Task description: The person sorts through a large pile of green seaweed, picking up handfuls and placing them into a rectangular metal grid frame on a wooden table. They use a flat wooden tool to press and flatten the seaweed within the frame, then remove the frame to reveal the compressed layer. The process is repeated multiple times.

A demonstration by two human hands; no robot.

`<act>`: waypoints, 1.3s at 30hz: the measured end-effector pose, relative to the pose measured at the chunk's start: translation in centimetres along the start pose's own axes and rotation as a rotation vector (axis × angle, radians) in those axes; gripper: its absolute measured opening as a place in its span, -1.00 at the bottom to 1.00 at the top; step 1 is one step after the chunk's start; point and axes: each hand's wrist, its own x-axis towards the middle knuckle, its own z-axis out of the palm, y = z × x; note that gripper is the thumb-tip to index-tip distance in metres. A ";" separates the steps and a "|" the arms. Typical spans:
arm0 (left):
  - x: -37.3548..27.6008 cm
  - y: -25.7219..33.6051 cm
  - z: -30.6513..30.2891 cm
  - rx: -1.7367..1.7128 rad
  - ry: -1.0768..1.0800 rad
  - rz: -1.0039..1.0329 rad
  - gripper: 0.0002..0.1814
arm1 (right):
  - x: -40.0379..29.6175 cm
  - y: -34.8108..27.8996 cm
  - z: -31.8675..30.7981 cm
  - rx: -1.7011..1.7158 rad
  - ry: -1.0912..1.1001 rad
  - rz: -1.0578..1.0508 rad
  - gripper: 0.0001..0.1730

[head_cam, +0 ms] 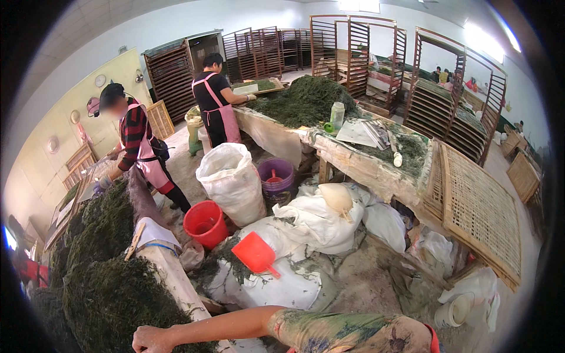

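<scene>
My left hand [152,339] is at the bottom edge, at the end of a bare forearm, over a heap of dark green, stringy seaweed-like material [114,295]. Its fingers are curled and partly cut off by the frame, so what they hold is hidden. My right hand is out of view. Beside the heap runs a pale table edge [170,273], with a wooden clip or stick [135,241] and a white sheet [155,234] on it. A red plastic scoop [254,252] lies on white sacks beyond my forearm.
Two people in pink aprons stand at the tables, at left and behind. A red bucket [205,224], a purple bucket [276,180] and a white woven sack [231,183] stand on the floor. Woven bamboo screens [481,207] lean at right; drying racks [357,57] stand behind.
</scene>
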 end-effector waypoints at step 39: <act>-9.9 9.6 -2.5 -0.129 0.289 0.438 -0.49 | -11.2 10.7 -2.3 0.691 -0.353 0.976 -0.73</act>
